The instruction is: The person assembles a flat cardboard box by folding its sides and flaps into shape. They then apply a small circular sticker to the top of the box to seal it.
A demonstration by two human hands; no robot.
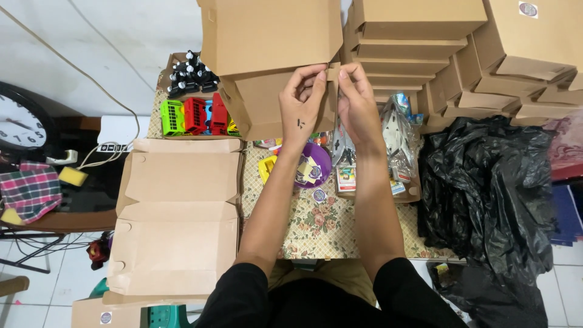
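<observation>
Both hands are raised at the far middle of the worktop [316,228], holding a brown cardboard box [267,61]. The left hand [302,100] has its grip pinched together on the box's side flap [331,76], fingers curled. The right hand [358,103] pinches the same flap from the right, thumb near the left fingertips. Both forearms stretch straight forward. A flat unfolded box [176,212] lies at near left.

Black plastic bag [486,188] right, wall clock [21,124] left (partly cut off), toy buses [194,115] between
</observation>
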